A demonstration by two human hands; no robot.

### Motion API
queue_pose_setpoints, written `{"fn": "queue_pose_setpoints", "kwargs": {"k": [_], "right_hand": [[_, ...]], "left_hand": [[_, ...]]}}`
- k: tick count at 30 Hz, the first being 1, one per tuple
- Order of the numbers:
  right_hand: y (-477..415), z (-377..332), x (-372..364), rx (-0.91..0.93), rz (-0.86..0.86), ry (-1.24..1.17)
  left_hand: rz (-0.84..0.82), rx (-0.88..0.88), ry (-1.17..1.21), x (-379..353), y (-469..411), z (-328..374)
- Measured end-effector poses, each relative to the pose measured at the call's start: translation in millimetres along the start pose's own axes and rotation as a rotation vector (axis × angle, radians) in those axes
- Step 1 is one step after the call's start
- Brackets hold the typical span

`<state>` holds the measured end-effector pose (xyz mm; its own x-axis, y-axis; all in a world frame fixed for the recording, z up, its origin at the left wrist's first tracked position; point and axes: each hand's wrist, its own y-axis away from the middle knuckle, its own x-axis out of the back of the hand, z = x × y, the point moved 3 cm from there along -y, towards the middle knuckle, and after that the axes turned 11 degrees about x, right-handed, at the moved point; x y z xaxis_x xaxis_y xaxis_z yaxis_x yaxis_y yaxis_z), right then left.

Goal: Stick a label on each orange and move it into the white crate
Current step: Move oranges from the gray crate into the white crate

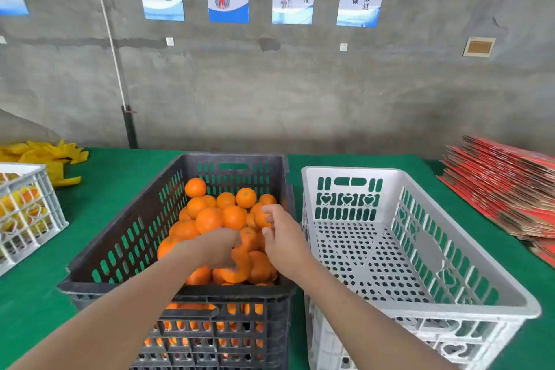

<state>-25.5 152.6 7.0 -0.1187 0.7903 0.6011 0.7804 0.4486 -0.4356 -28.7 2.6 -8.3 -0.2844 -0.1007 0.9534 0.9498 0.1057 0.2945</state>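
oranges (pixel 210 219): orange | slotted crate (pixel 210 159): dark grey | perforated crate (pixel 351 171): white | tablecloth (pixel 120 177): green

A green-covered counter (pixel 114 189) carries a black crate (pixel 234 159) at its middle, with the white crate (pixel 354 170) just beside it on the right. A second white crate (pixel 30 213) sits at the left edge. Yellow bags (pixel 51 156) lie far left, and stacked red cardboard sheets (pixel 504 183) far right.

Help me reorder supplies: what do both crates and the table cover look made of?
Black crate: matte moulded plastic, judging by its slotted walls. White crate: plastic too, smooth, with a perforated floor. Table cover: probably green felt or cloth, dull-looking.
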Motion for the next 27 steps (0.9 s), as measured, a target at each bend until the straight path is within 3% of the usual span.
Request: {"fn": "queue_pose_setpoints", "kwargs": {"k": [3, 6, 10, 13, 16, 19, 22, 24, 27], "right_hand": [[0, 6, -4, 0.004, 0.021, -0.004], [0, 10, -9, -0.008, 0.015, -0.014], [-1, 15, -10, -0.003, 0.031, -0.016], [-3, 16, -9, -0.009, 0.027, -0.013], [-5, 14, -4, -0.030, 0.047, -0.024], [-5, 5, 1, -0.009, 0.060, -0.044], [-3, -7, 14, 0.027, 0.062, -0.099], [4, -20, 24, 0.097, 0.045, -0.173], [27, -42, 37, 0.232, -0.025, -0.277]], "left_hand": [[-0.155, 0.025, -0.193, -13, -14, -4], [-0.204, 0.015, -0.265, -23, -29, -3], [-0.240, 0.032, -0.271, -36, -42, -2], [-0.169, 0.034, -0.186, -27, -46, 2], [0.017, 0.057, 0.189, -3, -41, 3], [0.114, 0.070, 0.856, 26, -18, -2], [0.175, -0.104, 1.339, 49, 26, 4], [0.154, -0.199, 1.433, 52, 60, 17], [0.190, -0.232, 1.376, 43, 103, 33]]}}
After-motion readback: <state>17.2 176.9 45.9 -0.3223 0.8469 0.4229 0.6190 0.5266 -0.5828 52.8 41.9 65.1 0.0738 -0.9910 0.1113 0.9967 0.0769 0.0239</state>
